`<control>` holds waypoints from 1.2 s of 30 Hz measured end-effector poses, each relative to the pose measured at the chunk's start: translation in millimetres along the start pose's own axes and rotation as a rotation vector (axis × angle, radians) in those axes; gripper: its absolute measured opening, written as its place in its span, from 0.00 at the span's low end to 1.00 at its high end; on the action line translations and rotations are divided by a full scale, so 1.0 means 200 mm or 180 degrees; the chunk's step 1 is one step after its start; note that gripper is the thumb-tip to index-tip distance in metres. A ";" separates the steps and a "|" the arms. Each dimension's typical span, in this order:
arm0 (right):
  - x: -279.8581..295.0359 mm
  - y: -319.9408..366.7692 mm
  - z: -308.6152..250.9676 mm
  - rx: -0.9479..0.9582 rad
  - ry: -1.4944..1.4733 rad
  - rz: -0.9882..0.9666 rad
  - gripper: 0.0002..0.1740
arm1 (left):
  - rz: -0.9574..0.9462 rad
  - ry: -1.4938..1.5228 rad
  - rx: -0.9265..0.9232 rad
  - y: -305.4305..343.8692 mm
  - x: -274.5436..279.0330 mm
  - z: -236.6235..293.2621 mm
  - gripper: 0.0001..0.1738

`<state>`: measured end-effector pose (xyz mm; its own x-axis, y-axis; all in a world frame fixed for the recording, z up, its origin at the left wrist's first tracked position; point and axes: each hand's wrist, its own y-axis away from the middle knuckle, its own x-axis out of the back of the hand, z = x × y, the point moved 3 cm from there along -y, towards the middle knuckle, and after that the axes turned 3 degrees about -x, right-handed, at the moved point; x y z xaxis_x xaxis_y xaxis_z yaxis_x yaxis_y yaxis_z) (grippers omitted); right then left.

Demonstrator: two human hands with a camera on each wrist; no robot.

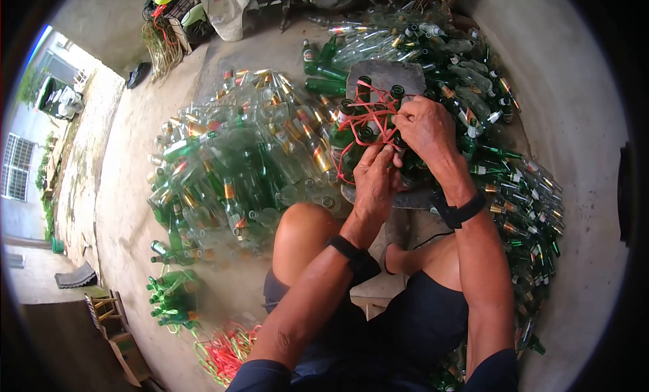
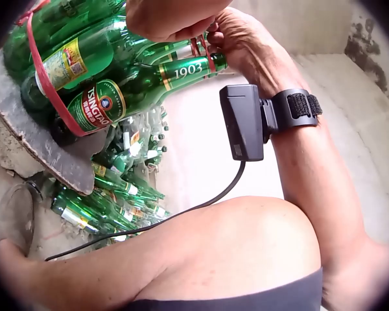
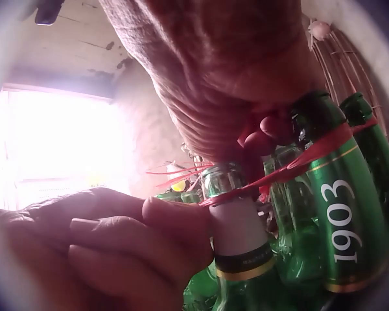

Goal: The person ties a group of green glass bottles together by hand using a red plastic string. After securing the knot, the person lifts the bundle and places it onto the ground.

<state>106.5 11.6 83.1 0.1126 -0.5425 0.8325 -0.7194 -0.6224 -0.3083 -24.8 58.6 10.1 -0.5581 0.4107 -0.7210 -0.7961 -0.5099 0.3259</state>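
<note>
A bundle of green beer bottles (image 2: 142, 87) stands upright on a grey slab (image 1: 389, 73), with red plastic twine (image 1: 368, 115) crossing between the necks. In the left wrist view a band of the same twine also circles the bottles low down. My left hand (image 1: 374, 179) is at the near side of the bundle, thumb and fingers pinching the twine beside a bottle neck (image 3: 236, 227). My right hand (image 1: 427, 130) grips the twine at the necks on the right side, its curled fingertips partly hidden behind the bottles in the right wrist view.
Loose bottles lie in a big heap (image 1: 250, 155) on the left and another pile (image 1: 527, 203) along the right wall. Tied green bottles (image 1: 172, 297) stand on the floor at lower left, near a tangle of red and green twine (image 1: 226, 351). My knee (image 1: 307, 226) is close to the slab.
</note>
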 end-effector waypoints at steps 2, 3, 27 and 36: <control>0.00 -0.01 0.00 0.0126 0.0042 0.0029 0.07 | 0.0056 0.0022 0.0051 0.02 -0.01 0.00 0.14; 0.00 -0.01 0.00 0.0126 0.0042 0.0028 0.07 | 0.0108 0.0038 0.0098 0.03 -0.02 0.01 0.11; -0.04 -0.07 0.01 0.0284 0.0371 -0.0330 0.04 | -0.0187 -0.0920 -0.0663 -0.01 0.02 0.00 0.17; -0.03 -0.05 0.02 0.0420 0.0285 -0.0158 0.05 | 0.0220 -0.2072 -0.2050 -0.06 0.03 -0.05 0.13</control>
<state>115.2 19.9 79.2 0.0799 -0.4604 0.8841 -0.6175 -0.7191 -0.3187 -16.3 59.5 -4.6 -0.7765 0.6088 -0.1622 -0.5811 -0.7916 -0.1891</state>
